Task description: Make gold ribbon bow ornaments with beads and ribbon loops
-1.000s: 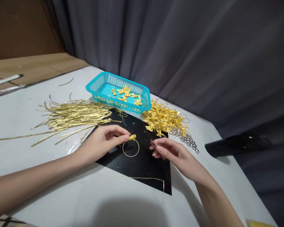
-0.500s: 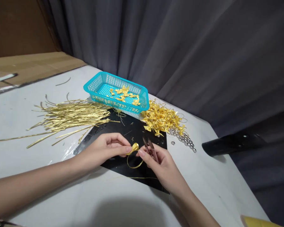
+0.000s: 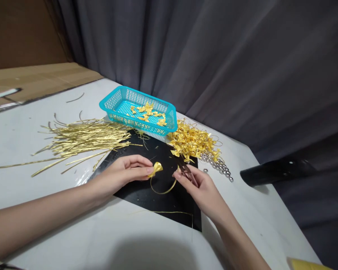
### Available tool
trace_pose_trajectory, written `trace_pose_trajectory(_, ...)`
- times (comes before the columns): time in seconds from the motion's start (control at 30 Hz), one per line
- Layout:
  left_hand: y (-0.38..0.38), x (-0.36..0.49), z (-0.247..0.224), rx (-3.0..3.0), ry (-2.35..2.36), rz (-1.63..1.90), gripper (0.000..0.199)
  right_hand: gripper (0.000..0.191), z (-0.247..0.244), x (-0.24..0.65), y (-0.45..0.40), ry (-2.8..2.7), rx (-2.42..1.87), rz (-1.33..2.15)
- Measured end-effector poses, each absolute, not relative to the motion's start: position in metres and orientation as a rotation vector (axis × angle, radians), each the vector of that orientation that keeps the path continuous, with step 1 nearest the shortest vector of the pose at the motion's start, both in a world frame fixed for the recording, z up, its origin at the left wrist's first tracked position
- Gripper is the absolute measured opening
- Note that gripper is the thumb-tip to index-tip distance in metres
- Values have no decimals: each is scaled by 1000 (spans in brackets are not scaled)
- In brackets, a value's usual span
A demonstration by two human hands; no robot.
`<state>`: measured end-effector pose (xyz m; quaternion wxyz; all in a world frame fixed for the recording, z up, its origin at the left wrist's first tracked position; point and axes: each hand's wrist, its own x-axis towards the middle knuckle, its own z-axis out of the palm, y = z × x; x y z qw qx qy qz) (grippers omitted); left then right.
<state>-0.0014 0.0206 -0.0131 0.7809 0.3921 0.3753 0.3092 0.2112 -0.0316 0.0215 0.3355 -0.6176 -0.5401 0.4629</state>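
Note:
My left hand [image 3: 125, 173] pinches a small gold ribbon bow [image 3: 155, 169] between thumb and fingertips, above a black mat [image 3: 169, 207]. A thin gold ribbon loop [image 3: 162, 192] curves down from the bow and up towards my right hand [image 3: 199, 189]. That hand holds small dark snips [image 3: 184, 168], with their blades pointing up and left. Their tips lie a little right of the bow, and the fingers partly hide them. The loop's far end disappears near my right fingertips.
A teal perforated basket [image 3: 138, 98] holds loose gold bows. To its left lie long gold strips [image 3: 84, 140], and to its right a heap of gold bows [image 3: 190, 142] and a string of silver beads [image 3: 218, 165]. A black tube [image 3: 276, 172] sits beyond the white table's right edge.
My right hand, empty at first, now holds the snips and has moved close to the bow. The ribbon ring has opened into a curve, and the view has shifted slightly.

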Motion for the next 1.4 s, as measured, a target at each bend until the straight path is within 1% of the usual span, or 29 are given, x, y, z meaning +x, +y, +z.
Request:
trace_pose_trajectory(0.17, 25, -3, -18, 808, 895, 760, 21, 39, 20, 225, -30, -1376, -1617, 1219)
trace_pose_trajectory(0.3, 32, -3, -19, 649, 981, 870, 17, 35, 37, 235, -36, -1510, -1557, 1346)
trace_pose_trajectory(0.47, 35, -4, -21, 603, 989, 907, 21, 36, 52, 241, -41, -1641, -1512, 1451)
trace_pose_trajectory(0.77, 35, -8, -27, 695, 1049, 994, 28, 34, 58, 257, -38, -1594, -1534, 1325)
trace_pose_trajectory(0.83, 36, -8, -27, 720, 1064, 1013, 28, 33, 58, 259, -38, -1611, -1540, 1339)
trace_pose_trajectory(0.9, 39, -9, -28, 738, 1076, 1035, 28, 32, 58, 255, -40, -1663, -1519, 1433)
trace_pose_trajectory(1.03, 43, -10, -32, 759, 1083, 1067, 26, 36, 49, 235, -42, -1746, -1491, 1754)
trace_pose_trajectory(1.1, 43, -9, -33, 768, 1070, 1058, 26, 38, 41, 223, -43, -1777, -1512, 1828)
trace_pose_trajectory(1.17, 41, -7, -31, 789, 1045, 1005, 25, 38, 33, 213, -42, -1747, -1518, 1798)
trace_pose_trajectory(1.27, 34, -3, -25, 822, 986, 872, 25, 35, 20, 204, -36, -1587, -1519, 1557)
trace_pose_trajectory(1.33, 28, -1, -21, 863, 939, 794, 25, 39, 12, 200, -33, -1450, -1544, 1391)
trace_pose_trajectory(1.4, 23, 1, -18, 922, 888, 731, 24, 45, 6, 197, -31, -1352, -1560, 1334)
